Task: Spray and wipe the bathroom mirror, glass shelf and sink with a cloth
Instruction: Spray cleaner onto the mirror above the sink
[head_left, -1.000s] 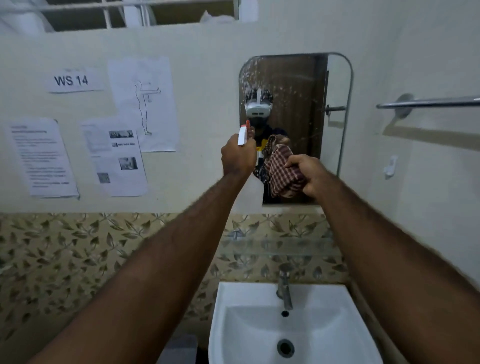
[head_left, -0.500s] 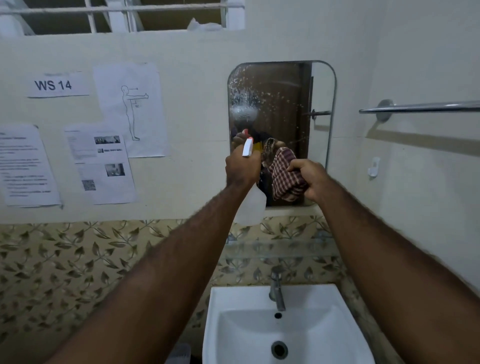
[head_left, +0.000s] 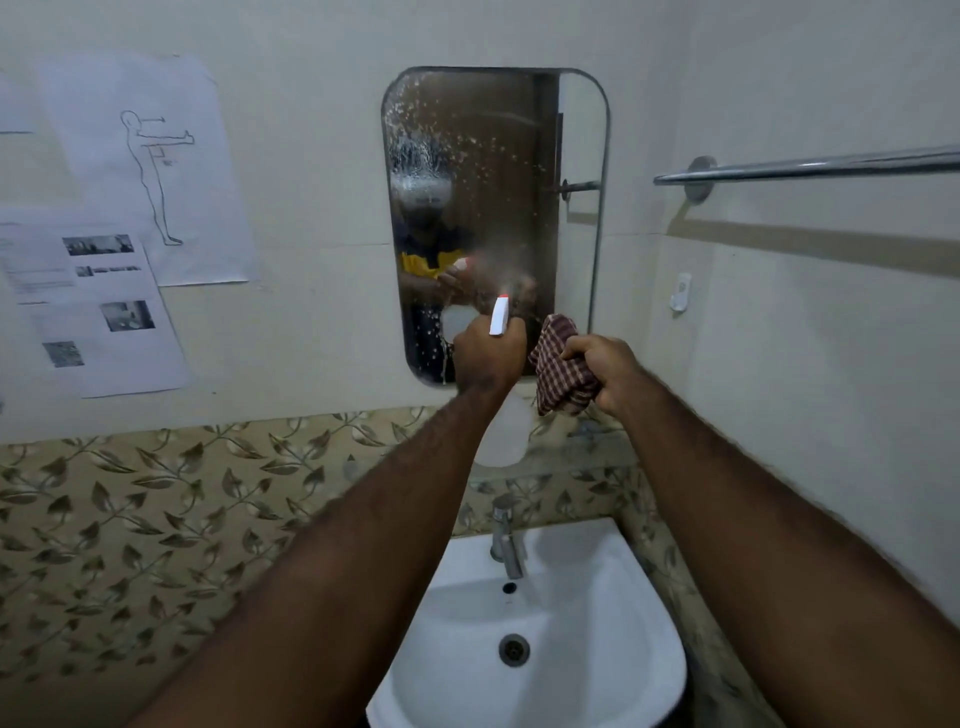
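The wall mirror (head_left: 493, 156) is speckled with spray droplets, thickest at its upper left. My left hand (head_left: 488, 356) grips a white spray bottle (head_left: 500, 322) with a red nozzle tip, aimed at the lower mirror; a faint mist hangs in front of the nozzle. The bottle's pale body (head_left: 501, 436) hangs below my fist. My right hand (head_left: 605, 371) clutches a bunched red-checked cloth (head_left: 561, 371) just right of the bottle, in front of the mirror's lower right corner. The glass shelf (head_left: 582, 457) runs below the mirror. The white sink (head_left: 597, 649) lies beneath.
A chrome tap (head_left: 506, 540) stands at the back of the sink. A chrome towel rail (head_left: 810, 166) crosses the right wall, with a small white hook (head_left: 680, 292) under it. Paper sheets (head_left: 145, 166) are stuck on the wall at left. Leaf-patterned tiles (head_left: 156, 519) cover the lower wall.
Both hands have dropped from the middle of the mirror to its lower part. More droplets cover the glass, and fresh mist shows at the nozzle. The view has shifted closer and rightward.
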